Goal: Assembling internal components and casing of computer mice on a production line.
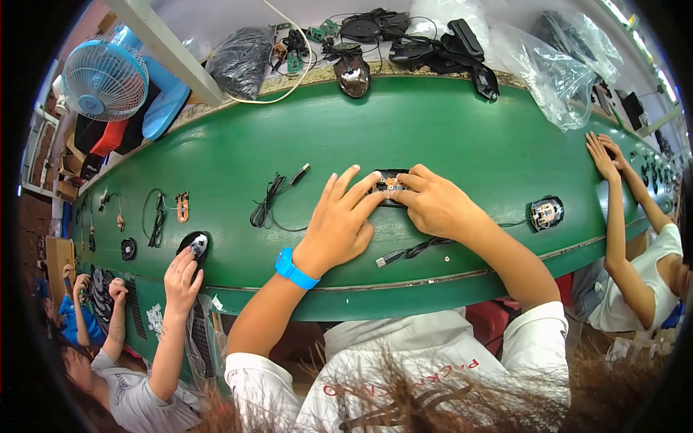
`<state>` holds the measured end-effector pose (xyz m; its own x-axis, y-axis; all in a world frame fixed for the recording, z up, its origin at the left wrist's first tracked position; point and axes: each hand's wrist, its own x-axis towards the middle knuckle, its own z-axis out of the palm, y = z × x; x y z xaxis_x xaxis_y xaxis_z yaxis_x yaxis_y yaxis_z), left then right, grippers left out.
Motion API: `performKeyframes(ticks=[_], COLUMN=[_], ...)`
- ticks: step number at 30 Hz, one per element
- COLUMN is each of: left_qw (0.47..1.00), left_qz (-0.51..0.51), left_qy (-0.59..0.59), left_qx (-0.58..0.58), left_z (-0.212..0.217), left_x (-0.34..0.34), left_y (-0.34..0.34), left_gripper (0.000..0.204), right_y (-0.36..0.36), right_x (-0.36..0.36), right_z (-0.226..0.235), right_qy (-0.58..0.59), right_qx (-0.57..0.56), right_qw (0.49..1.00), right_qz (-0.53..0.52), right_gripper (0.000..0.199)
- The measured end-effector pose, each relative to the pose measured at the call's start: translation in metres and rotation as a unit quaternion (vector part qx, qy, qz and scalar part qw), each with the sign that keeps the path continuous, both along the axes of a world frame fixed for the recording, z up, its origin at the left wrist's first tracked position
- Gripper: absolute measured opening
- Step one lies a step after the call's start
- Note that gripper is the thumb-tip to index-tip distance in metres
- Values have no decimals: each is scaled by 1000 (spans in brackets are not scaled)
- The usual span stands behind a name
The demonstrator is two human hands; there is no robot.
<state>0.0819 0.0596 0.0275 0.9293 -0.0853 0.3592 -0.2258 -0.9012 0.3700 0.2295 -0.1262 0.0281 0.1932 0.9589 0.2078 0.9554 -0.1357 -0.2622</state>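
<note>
A black computer mouse base (394,203) with an orange-brown circuit board in it lies on the green work surface in front of me. My left hand (338,225), with a blue band on the wrist, presses its index finger and thumb side against the left end; its other fingers stretch forward. From the other side, my right hand (439,205) has its fingers bent onto the board's right edge. Between them the two hands grip the mouse base, and the fingertips cover part of it. A black coiled cable (268,202) with a plug runs toward my left hand.
Under my right forearm lies another cable (413,250); beside that arm sits a second opened mouse (546,213). At left, a co-worker's hand (183,278) touches a mouse part (196,244). Another person's hands (605,155) rest at right. A blue fan (105,79) and plastic bags (552,79) stand along the back.
</note>
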Motion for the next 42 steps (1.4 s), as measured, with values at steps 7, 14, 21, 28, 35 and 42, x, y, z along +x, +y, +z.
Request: performKeyframes(ticks=[7,14,21,28,35,42], left_qw=[997,993,994,994,994,992], left_qz=[-59,-112,-107,-102,-94,-102], left_qy=[40,14,2,22,43,71], left_qx=[21,-13,-15,-28,-38,-24], left_z=[-4,-7,-11,-12,-10,-10], left_x=[22,33,39,39,38,39], left_y=[6,9,7,8,4,6], left_gripper=[49,42,41,46,47,47], right_y=[-16,-40,-40,-40,-42,-41], right_x=[2,12,7,3,4,6], right_z=[-14,-21,-9,-4,-4,0], right_qy=[0,-20,-30,-14,-31,-15], right_qx=[66,99,82,48,34,33], right_qw=[998,995,996,998,998,998], right_qz=[-6,8,-21,-39,-52,-59], right_gripper=[40,41,43,45,46,48])
